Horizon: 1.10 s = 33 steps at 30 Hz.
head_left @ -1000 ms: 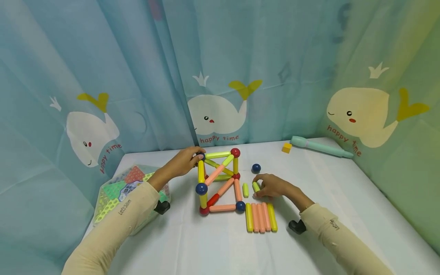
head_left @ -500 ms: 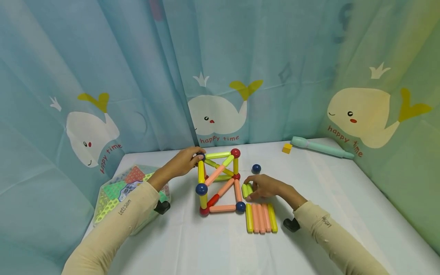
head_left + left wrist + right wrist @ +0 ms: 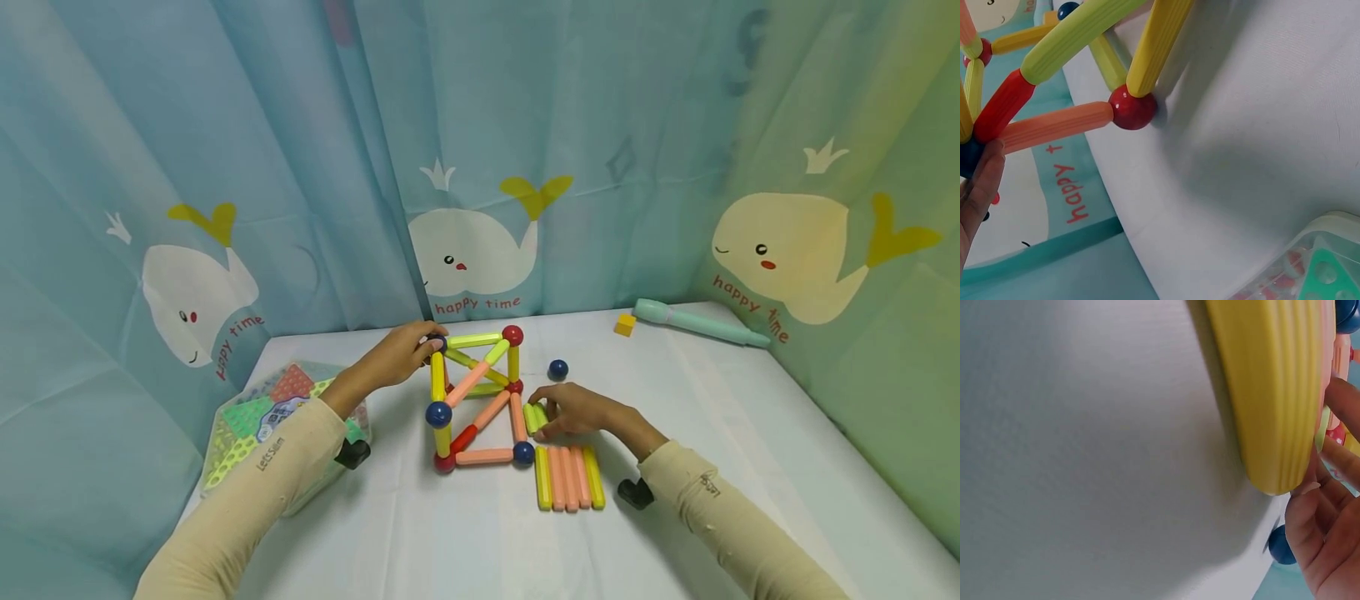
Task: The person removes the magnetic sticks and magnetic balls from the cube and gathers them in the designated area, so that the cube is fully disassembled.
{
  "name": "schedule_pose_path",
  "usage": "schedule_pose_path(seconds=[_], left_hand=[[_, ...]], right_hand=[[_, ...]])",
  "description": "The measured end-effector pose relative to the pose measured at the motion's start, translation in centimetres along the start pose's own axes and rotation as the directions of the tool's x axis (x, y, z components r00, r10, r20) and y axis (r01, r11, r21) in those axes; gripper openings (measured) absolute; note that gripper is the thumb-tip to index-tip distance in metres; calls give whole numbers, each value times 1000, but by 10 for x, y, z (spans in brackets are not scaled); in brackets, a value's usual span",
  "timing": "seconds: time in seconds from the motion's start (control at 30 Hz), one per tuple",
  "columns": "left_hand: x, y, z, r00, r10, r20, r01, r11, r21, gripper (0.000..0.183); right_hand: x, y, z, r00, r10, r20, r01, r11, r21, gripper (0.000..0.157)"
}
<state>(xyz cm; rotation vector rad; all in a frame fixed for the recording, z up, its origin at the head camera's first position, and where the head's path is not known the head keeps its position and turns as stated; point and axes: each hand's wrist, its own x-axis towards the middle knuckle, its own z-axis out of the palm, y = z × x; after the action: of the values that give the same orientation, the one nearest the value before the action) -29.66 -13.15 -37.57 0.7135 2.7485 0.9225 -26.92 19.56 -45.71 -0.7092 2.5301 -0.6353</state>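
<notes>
A cube-like frame of magnetic sticks and balls (image 3: 486,457) stands mid-table in the head view. At its back left top corner, my left hand (image 3: 401,354) holds a dark blue ball (image 3: 441,342). The left wrist view shows those fingers (image 3: 982,187) against the blue ball (image 3: 969,156) where red and salmon sticks meet. Just right of the frame, my right hand (image 3: 577,410) pinches a short green stick (image 3: 541,415) beside another short green stick (image 3: 529,419). In the right wrist view, a large yellow stick (image 3: 1272,400) mostly hides what the right fingers (image 3: 1310,519) hold.
A row of yellow and salmon sticks (image 3: 570,477) lies in front of the right hand. Behind it sits a loose blue ball (image 3: 558,370). A clear box of pieces (image 3: 247,425) stands left. A yellow cube (image 3: 625,324) and a teal pen-shaped object (image 3: 701,323) lie at back right.
My right hand has moved left with the short green stick, bringing it up beside the other short green one. My left hand has stayed at the blue ball.
</notes>
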Motion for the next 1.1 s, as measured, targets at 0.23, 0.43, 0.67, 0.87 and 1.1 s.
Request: schedule_pose_path(seconds=[0.23, 0.43, 0.67, 0.87, 1.1], left_hand=[[-1, 0, 2, 1000, 5, 10, -4, 1000, -12, 31], [-1, -1, 1, 1000, 13, 1, -13, 1000, -9, 31], [0, -2, -2, 1000, 12, 0, -12, 1000, -13, 30], [1, -4, -1, 1000, 18, -8, -18, 999, -28, 31], [2, -5, 0, 1000, 24, 1, -24, 999, -29, 31]], right_hand=[[-11, 3, -3, 1000, -7, -14, 8, 999, 40, 68], [-19, 7, -15, 999, 13, -38, -9, 995, 96, 58], [-13, -4, -29, 981, -52, -185, 80, 985, 150, 41], [14, -16, -33, 957, -62, -284, 99, 988, 117, 38], [42, -28, -25, 958, 28, -285, -11, 998, 61, 41]])
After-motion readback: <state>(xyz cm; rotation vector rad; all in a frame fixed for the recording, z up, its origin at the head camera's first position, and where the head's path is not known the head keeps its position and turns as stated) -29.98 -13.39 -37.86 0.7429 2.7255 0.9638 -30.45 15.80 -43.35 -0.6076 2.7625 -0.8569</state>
